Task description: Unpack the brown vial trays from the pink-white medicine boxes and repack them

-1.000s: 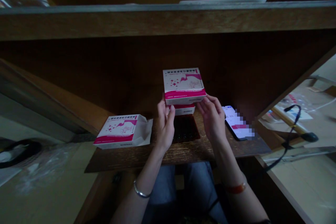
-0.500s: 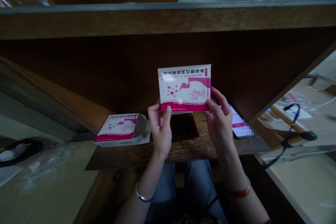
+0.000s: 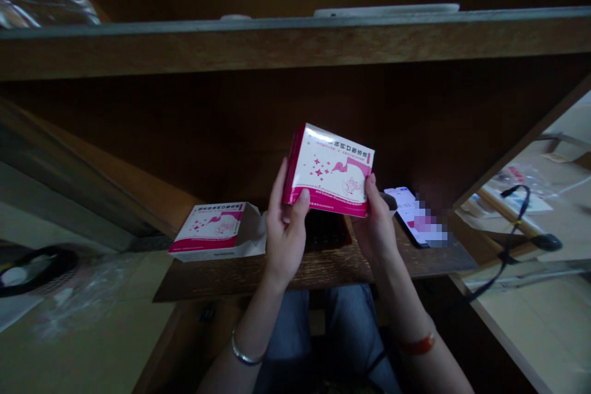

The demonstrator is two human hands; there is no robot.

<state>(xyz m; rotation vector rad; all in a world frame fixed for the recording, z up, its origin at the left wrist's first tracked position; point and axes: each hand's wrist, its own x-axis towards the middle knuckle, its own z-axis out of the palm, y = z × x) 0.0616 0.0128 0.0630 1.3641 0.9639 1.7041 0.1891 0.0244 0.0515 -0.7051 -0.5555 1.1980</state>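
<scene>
A white and pink medicine box (image 3: 333, 171) is held up in front of me, tilted so that its pink left end shows. My left hand (image 3: 287, 234) grips its lower left corner, thumb on the front face. On the right side, my right hand (image 3: 376, 225) has its thumb at the edge and its other fingers behind, partly hidden. A second medicine box (image 3: 210, 228) of the same print lies on the wooden board to the left, its right end flap standing open. Behind my hands, a dark brown tray (image 3: 325, 231) rests on the board, partly covered from view.
A lit phone (image 3: 413, 215) lies on the right of the narrow wooden board (image 3: 221, 280). Overhead runs a shelf edge (image 3: 277, 46) with a flat white object (image 3: 388, 10) on it. A black cable (image 3: 505, 252) hangs at the right. Clear plastic wrap (image 3: 87, 289) lies on the floor.
The held box has turned clockwise and come slightly lower, so its left end now shows. Both hands have shifted their hold with it. The view has tipped up slightly.
</scene>
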